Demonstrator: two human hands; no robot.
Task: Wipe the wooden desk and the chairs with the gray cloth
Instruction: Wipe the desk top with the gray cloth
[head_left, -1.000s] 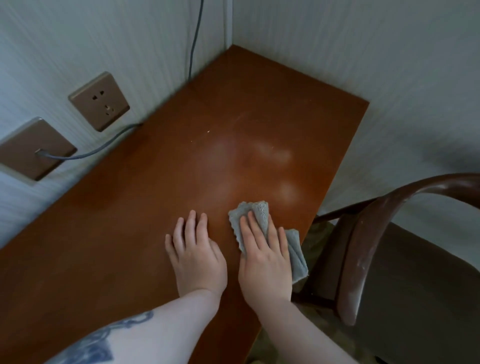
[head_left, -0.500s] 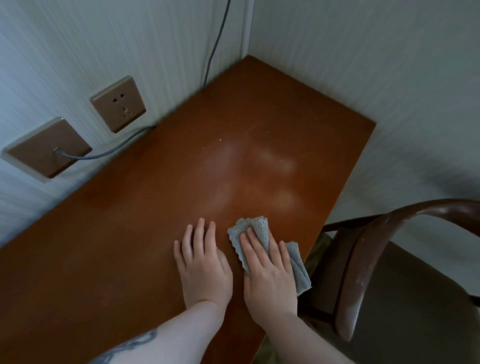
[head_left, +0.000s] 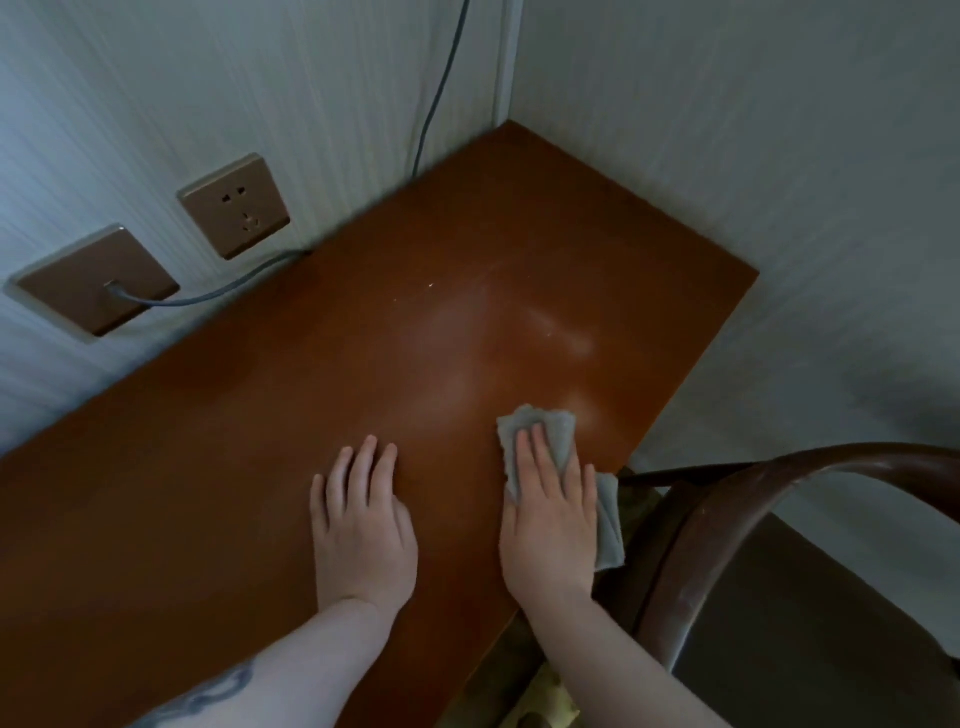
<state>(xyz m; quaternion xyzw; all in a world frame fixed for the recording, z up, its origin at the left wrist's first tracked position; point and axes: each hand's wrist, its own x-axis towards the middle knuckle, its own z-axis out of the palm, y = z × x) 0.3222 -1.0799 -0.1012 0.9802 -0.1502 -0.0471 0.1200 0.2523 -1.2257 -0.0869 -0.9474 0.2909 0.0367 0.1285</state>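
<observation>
The wooden desk (head_left: 270, 467) fills a corner between two pale walls. My right hand (head_left: 550, 514) lies flat with straight fingers on the folded gray cloth (head_left: 558, 428), pressing it onto the desk near the right edge. Part of the cloth sticks out past the hand at the desk edge. My left hand (head_left: 361, 525) rests flat on the bare wood beside it, fingers straight. A dark wooden chair (head_left: 727, 525) with a curved backrest and a padded seat stands at the right, close to the desk edge.
Two brown wall plates sit on the left wall: a socket (head_left: 234, 205) and a plate (head_left: 96, 278) with a gray cable (head_left: 223, 288) running down behind the desk. Another cable (head_left: 441, 83) hangs in the corner. Dusty smears (head_left: 566, 338) show mid-desk.
My right hand and the cloth have slid a little to the right, toward the desk edge, widening the gap to my left hand. The view has shifted slightly.
</observation>
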